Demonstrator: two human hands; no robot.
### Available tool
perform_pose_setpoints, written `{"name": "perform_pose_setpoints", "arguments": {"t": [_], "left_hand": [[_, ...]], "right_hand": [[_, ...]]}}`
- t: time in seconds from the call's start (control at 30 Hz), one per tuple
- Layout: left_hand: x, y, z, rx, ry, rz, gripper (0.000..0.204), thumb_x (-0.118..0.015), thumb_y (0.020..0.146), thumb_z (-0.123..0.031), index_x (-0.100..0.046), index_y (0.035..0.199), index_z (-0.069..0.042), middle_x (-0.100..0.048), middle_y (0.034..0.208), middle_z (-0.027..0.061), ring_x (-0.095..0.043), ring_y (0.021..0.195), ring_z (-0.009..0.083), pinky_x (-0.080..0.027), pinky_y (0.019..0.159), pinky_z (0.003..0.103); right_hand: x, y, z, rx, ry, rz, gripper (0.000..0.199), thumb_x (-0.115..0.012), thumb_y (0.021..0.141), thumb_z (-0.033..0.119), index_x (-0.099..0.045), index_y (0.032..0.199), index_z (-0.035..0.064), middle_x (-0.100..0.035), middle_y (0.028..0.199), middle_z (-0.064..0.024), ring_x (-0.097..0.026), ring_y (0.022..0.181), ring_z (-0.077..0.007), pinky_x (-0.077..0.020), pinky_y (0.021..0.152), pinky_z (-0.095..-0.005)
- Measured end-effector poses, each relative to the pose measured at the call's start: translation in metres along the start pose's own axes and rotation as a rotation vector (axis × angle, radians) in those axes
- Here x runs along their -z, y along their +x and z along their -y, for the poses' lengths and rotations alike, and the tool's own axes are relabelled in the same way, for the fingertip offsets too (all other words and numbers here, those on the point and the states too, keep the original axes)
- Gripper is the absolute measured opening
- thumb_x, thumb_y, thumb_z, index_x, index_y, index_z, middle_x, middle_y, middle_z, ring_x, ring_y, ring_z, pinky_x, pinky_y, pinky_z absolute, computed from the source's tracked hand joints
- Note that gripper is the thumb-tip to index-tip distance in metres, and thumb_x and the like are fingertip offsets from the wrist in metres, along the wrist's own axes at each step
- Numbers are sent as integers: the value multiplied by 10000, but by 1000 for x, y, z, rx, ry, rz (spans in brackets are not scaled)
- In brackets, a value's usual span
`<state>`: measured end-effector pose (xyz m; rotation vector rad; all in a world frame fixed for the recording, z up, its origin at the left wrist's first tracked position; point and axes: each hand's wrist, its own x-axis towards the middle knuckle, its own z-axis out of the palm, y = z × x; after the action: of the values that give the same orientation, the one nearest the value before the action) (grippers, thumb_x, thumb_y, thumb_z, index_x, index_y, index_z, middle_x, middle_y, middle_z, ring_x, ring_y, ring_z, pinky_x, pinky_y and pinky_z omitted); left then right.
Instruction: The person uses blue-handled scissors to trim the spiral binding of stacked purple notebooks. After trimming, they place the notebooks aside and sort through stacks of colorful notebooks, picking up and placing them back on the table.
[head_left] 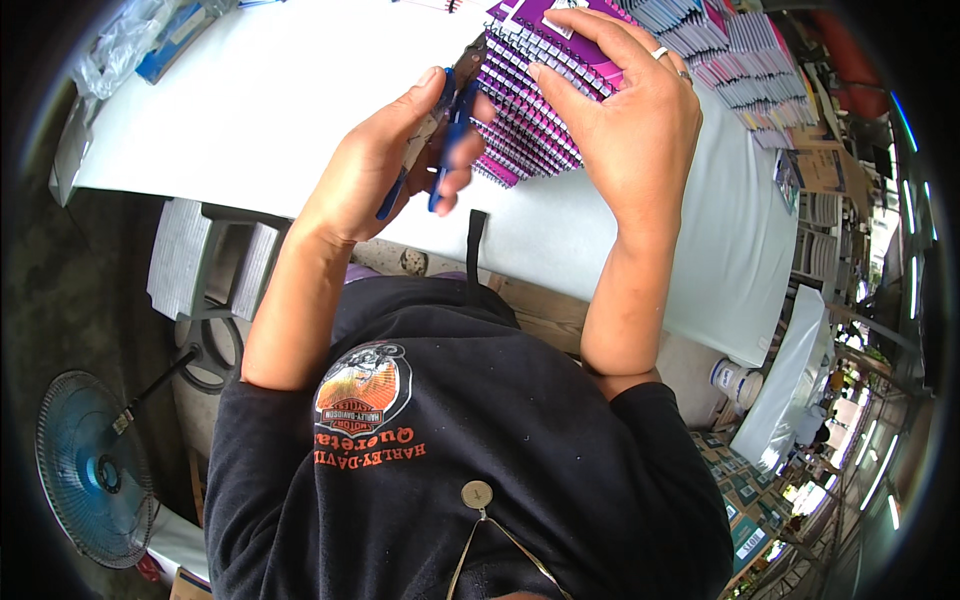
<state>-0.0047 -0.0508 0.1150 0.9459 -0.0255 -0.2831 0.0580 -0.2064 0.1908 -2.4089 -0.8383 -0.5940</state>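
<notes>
The left hand [375,165] is clamped on blue-handled metal pliers [457,122]; the grip of the right hand [640,130] is apart over stacked purple notebooks [530,112]. Spirals are already fitted; what remains, I cannot tell.

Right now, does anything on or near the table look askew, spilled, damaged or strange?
Nothing looks clearly spilled or damaged. Only the clear plastic looks untidy: it lies crumpled beside a blue box at the far left end of the white table. The spiral-bound notebooks near the right hand lie stepped, but their rows look regular.
</notes>
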Motion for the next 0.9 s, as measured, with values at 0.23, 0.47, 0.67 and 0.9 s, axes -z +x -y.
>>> {"name": "perform_pose_setpoints", "arguments": {"t": [0.23, 0.47, 0.67, 0.9], "left_hand": [[10, 14, 0, 135, -550, 263, 550, -250, 964, -447, -489, 1109, 27, -506, 743, 97, -568, 648, 213, -551, 659, 430], [-4, 10, 12, -47, 441, -200, 525, -312, 955, -467, -525, 1094, -7, -631, 951, 152, -632, 854, 297, -500, 716, 425], [19, 10, 14, 156, -724, 384, 604, -264, 962, -446, -399, 1257, 63, -554, 1023, 215, -575, 977, 380, -472, 817, 586], [16, 6, 2, 178, -482, 197, 587, -248, 967, -463, -445, 1203, 37, -546, 859, 138, -592, 906, 290, -506, 767, 480]], "right_hand": [[1, 0, 0, 10, 31, -18, 312, -703, 618, 75, -661, 926, 49, -642, 969, -127, -589, 889, -311, -445, 816, -363], [-7, -4, -1, -13, -78, -32, 429, -728, 594, 64, -636, 1012, 38, -616, 1057, -142, -571, 948, -309, -426, 853, -366], [-2, -2, 4, -29, -27, 41, 483, -729, 591, 57, -623, 1061, 37, -604, 1102, -143, -550, 1019, -305, -409, 888, -368], [-1, -3, -4, 10, 23, 38, 481, -726, 593, 51, -622, 1062, 31, -602, 1110, -150, -553, 1011, -311, -417, 886, -364]]}}
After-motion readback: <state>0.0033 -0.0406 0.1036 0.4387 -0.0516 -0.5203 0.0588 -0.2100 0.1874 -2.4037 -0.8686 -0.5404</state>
